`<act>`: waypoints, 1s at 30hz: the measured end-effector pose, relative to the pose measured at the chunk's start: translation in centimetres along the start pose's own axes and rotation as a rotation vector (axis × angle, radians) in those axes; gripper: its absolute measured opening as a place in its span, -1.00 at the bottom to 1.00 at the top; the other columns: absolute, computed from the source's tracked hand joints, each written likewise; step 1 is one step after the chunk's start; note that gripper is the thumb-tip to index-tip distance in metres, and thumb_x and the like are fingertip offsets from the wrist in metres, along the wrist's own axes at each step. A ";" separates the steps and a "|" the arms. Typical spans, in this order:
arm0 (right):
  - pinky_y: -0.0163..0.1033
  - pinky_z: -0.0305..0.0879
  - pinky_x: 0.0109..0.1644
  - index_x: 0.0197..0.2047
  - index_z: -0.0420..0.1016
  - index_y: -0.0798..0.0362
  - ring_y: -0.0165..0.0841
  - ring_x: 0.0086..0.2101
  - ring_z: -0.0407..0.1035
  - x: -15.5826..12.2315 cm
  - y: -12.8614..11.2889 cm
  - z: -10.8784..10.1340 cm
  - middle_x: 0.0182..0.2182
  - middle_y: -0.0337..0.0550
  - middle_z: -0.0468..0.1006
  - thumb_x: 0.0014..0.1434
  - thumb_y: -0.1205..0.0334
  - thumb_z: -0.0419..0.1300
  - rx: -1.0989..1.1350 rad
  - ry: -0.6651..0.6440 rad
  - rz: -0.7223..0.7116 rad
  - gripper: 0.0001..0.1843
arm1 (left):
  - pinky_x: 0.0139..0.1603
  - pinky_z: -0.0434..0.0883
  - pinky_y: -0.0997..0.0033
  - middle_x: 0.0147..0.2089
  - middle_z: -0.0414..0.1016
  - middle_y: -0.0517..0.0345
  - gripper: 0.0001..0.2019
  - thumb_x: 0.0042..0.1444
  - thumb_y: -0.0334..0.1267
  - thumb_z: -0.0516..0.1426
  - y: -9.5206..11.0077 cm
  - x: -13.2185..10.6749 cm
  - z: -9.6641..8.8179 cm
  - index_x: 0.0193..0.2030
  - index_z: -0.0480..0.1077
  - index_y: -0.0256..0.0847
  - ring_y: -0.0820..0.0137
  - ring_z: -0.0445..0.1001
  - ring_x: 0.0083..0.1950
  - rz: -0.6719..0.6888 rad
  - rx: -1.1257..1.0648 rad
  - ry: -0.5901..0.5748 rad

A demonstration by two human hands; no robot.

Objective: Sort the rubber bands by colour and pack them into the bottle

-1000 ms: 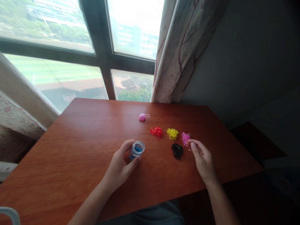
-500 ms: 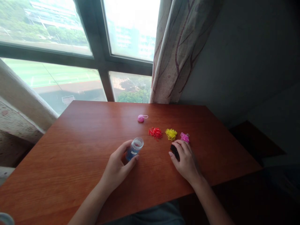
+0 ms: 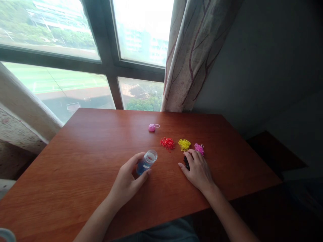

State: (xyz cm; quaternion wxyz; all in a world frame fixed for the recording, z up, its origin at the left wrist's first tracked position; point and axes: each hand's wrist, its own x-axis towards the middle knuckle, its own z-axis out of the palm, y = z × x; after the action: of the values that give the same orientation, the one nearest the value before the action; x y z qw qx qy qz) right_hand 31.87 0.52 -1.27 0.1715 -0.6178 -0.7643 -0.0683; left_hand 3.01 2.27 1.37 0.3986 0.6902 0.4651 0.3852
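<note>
My left hand (image 3: pixel 128 181) is wrapped round a small clear jar (image 3: pixel 146 162) with a bluish lower part. The jar has no lid on and tilts to the right, its mouth toward the middle of the table. Over a small black pile (image 3: pixel 186 163), probably rubber bands, my right hand (image 3: pixel 198 169) is cupped with thumb and fingers apart. That hand covers much of the black pile. Just beyond its fingers lies a pink pile of bands (image 3: pixel 199 149). A yellow pile (image 3: pixel 184 145) and a red pile (image 3: pixel 167 143) lie in a row to the left.
A pink domed object with a loop (image 3: pixel 151 127) sits farther back on the brown wooden table (image 3: pixel 75 161). The rim of a pale round object (image 3: pixel 7 234) shows at the lower left corner. Behind the table are a window and a curtain (image 3: pixel 196 50).
The jar has moved slightly right and leans more that way. My right thumb has spread left, away from the black pile. The coloured piles look unchanged.
</note>
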 end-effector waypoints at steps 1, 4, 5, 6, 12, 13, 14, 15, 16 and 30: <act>0.01 0.31 0.00 0.04 0.38 0.05 -0.07 -0.07 0.31 0.1 0.0 0.0 -0.06 0.05 0.41 0.26 0.03 0.14 -0.007 -0.006 0.001 -0.64 | 0.06 0.44 0.27 0.00 0.54 0.00 -0.60 0.16 -0.20 0.19 0.0 0.0 0.0 0.12 0.35 -0.23 0.25 0.52 0.00 0.001 0.000 -0.003; -0.03 0.29 -0.02 -0.07 0.42 0.04 -0.11 -0.12 0.32 0.4 0.0 -0.1 -0.14 0.00 0.43 0.27 0.05 0.14 -0.023 -0.027 -0.001 -0.73 | 0.06 0.44 0.27 0.01 0.53 -0.01 -0.61 0.17 -0.20 0.19 0.0 0.0 0.0 0.13 0.33 -0.23 0.26 0.52 0.00 0.005 0.007 -0.011; -0.05 0.29 -0.03 -0.09 0.42 0.04 -0.12 -0.13 0.32 0.5 0.1 -0.1 -0.16 -0.01 0.43 0.27 0.06 0.14 -0.025 -0.033 -0.004 -0.75 | 0.07 0.43 0.26 0.02 0.53 -0.02 -0.61 0.17 -0.20 0.19 0.0 0.0 0.0 0.13 0.33 -0.23 0.26 0.51 0.00 0.006 0.009 -0.012; -0.06 0.28 -0.05 -0.11 0.42 0.04 -0.14 -0.15 0.32 0.5 0.1 -0.1 -0.18 -0.03 0.43 0.28 0.08 0.13 -0.025 -0.038 -0.009 -0.78 | 0.07 0.43 0.26 0.02 0.52 -0.02 -0.60 0.17 -0.20 0.19 -0.1 0.0 0.0 0.13 0.32 -0.23 0.26 0.51 0.00 0.007 0.010 -0.015; -0.20 0.22 -0.16 -0.24 0.41 0.03 -0.22 -0.21 0.32 0.9 0.4 0.5 -0.27 -0.09 0.44 0.33 0.15 0.10 -0.064 -0.026 -0.023 -0.84 | 0.05 0.43 0.29 0.00 0.52 0.01 -0.61 0.17 -0.20 0.19 -0.4 0.0 0.1 0.12 0.32 -0.21 0.28 0.51 -0.01 0.012 0.001 -0.022; -0.22 0.21 -0.18 -0.26 0.41 0.03 -0.24 -0.23 0.33 0.8 0.5 0.6 -0.29 -0.10 0.44 0.34 0.15 0.09 -0.083 -0.023 -0.025 -0.83 | 0.06 0.43 0.30 0.01 0.52 0.02 -0.61 0.17 -0.20 0.19 -0.4 0.0 0.1 0.12 0.32 -0.21 0.28 0.51 0.00 0.013 -0.004 -0.023; -0.23 0.19 -0.21 -0.28 0.40 0.03 -0.25 -0.25 0.33 0.8 0.5 0.8 -0.31 -0.11 0.44 0.35 0.16 0.08 -0.101 -0.023 -0.028 -0.81 | 0.06 0.43 0.31 0.01 0.52 0.03 -0.61 0.17 -0.20 0.20 -0.4 0.0 0.1 0.12 0.32 -0.20 0.28 0.51 0.01 0.014 -0.007 -0.024; -0.24 0.17 -0.23 -0.30 0.40 0.03 -0.27 -0.27 0.33 0.7 0.4 0.9 -0.33 -0.12 0.44 0.35 0.16 0.07 -0.118 -0.023 -0.032 -0.79 | 0.05 0.44 0.32 0.00 0.52 0.03 -0.61 0.16 -0.21 0.20 -0.4 0.0 0.1 0.12 0.33 -0.20 0.28 0.51 0.00 0.014 -0.007 -0.022; -0.25 0.15 -0.25 -0.33 0.39 0.02 -0.28 -0.29 0.34 0.6 0.4 1.0 -0.35 -0.13 0.43 0.36 0.16 0.06 -0.133 -0.024 -0.036 -0.77 | 0.05 0.44 0.32 0.00 0.53 0.04 -0.61 0.16 -0.21 0.20 -0.4 0.0 0.1 0.11 0.33 -0.20 0.29 0.51 -0.01 0.014 -0.007 -0.020; -0.29 0.05 -0.37 -0.50 0.39 0.03 -0.42 -0.51 0.20 0.5 0.8 0.9 -0.55 -0.25 0.38 0.16 0.01 0.28 0.797 0.191 0.386 -0.67 | 0.03 0.44 0.31 -0.01 0.54 0.03 -0.62 0.14 -0.22 0.21 0.0 0.0 0.2 0.10 0.34 -0.22 0.29 0.52 -0.03 0.008 0.010 -0.022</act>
State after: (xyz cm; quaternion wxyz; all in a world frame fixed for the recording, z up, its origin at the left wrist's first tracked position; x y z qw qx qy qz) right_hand 32.45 1.40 -2.00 0.4754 -0.6259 -0.5823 0.2077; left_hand 3.20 2.21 1.30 0.3986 0.6985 0.4597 0.3767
